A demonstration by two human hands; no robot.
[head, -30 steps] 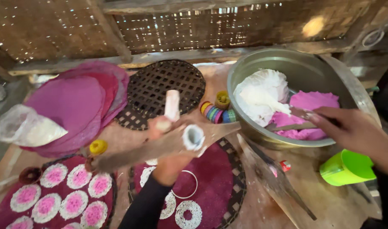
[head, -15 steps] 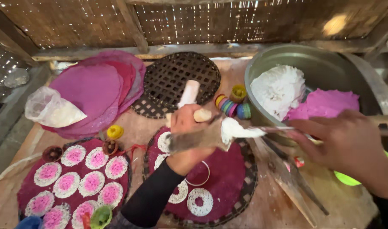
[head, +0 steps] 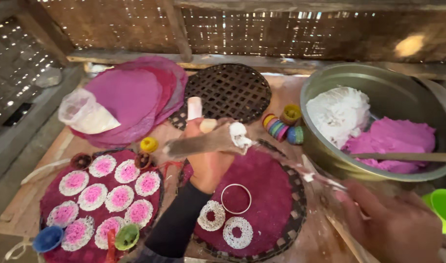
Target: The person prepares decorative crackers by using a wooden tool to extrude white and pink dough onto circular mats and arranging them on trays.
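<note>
My left hand [head: 209,160] is shut on a brownish cone-shaped tool [head: 203,142], held above a maroon round mat [head: 269,195]. A lump of white dough [head: 238,134] sits at the tool's wide end. On the mat lie a metal ring [head: 236,198] and two white lace-like dough rings [head: 212,215]. My right hand [head: 393,226] is blurred at the near right, below the metal bowl [head: 374,80]; a thin white-smeared strand runs from the tool toward it. Its grip is unclear. In the bowl are white dough [head: 340,112], pink dough [head: 393,141] and a stick [head: 408,157].
A second tray [head: 50,199] at the left carries several white-and-pink lace discs. Behind it lie stacked pink round sheets [head: 130,95] with a plastic bag [head: 84,114]. A dark lattice tray [head: 228,90], coloured caps [head: 281,129], a yellow cap [head: 149,144] and a green cup [head: 442,207] surround the work spot.
My right hand has left the stick in the bowl and pulled back to the near right. The left hand keeps the tool, with white dough on its end, over the maroon mat.
</note>
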